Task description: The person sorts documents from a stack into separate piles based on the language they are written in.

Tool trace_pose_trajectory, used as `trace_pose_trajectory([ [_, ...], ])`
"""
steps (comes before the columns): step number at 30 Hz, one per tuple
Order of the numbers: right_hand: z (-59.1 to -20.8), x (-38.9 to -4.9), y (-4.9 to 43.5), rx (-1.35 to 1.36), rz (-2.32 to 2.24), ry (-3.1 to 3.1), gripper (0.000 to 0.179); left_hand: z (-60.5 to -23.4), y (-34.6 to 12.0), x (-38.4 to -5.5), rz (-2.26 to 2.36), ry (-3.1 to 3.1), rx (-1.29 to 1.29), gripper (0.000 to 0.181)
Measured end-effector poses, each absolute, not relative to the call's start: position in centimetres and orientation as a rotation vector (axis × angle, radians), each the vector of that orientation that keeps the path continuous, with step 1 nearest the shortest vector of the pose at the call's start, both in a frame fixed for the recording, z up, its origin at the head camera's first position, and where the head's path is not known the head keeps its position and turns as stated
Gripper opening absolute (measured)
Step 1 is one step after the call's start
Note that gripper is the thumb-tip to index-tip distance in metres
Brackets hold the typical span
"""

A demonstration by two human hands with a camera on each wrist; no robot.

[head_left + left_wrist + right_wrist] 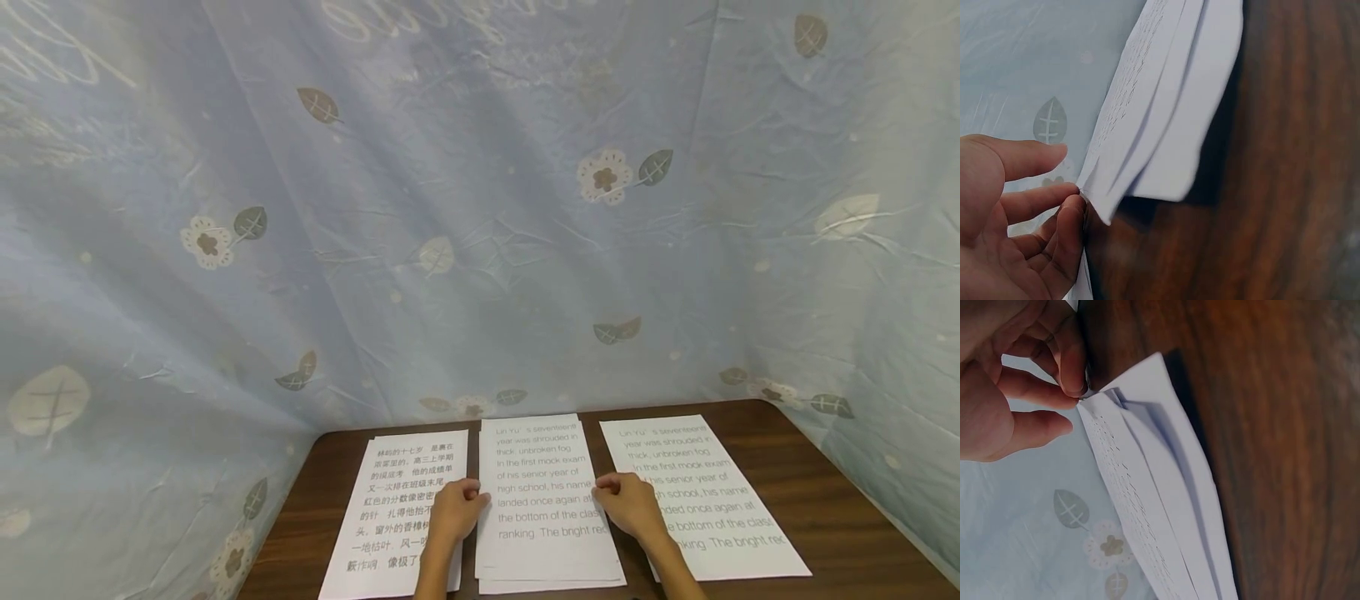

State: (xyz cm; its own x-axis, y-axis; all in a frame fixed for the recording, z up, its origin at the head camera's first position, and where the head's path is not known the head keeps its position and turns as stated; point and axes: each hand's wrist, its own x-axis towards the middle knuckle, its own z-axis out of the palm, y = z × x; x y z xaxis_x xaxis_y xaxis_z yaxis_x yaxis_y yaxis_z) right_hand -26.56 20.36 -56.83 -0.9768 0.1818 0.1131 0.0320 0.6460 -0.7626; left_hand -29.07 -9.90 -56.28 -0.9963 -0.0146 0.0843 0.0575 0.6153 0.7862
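Observation:
A stack of printed paper sheets [536, 554] with English text lies in the middle, its lower sheets peeking out at the near end. My left hand [453, 510] touches the stack's left edge with its fingertips, thumb held apart. On the opposite long edge, my right hand [632, 504] does the same, its thumb also apart from the fingers. Both wrist views show the sheets [1175, 106] with gaps between some layers and slightly bent edges. Fingertips of the right hand [1029, 375] meet the paper at the side edge.
To the left lies a paper stack [397, 500] with Chinese text, partly under my left forearm. Another English-printed stack [720, 500] lies on the right, partly covered by my right arm. Behind the dark wooden table [787, 442] hangs a pale blue patterned curtain [510, 250].

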Motion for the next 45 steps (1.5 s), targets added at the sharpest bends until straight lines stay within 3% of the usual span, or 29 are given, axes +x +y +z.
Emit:
trace_pose_trajectory([
  [18, -56.3, -26.7, 20.0, -0.180, 1.457, -2.587, 0.040, -56.4, -9.5, -29.1, -1.453, -2.598, -0.045, 0.031],
  [45, -55.3, -26.3, 20.6, -0.239, 1.631, -2.506, 0.036, -55.5, -9.0, -28.5, -1.695, -2.469, -0.010, 0.036],
])
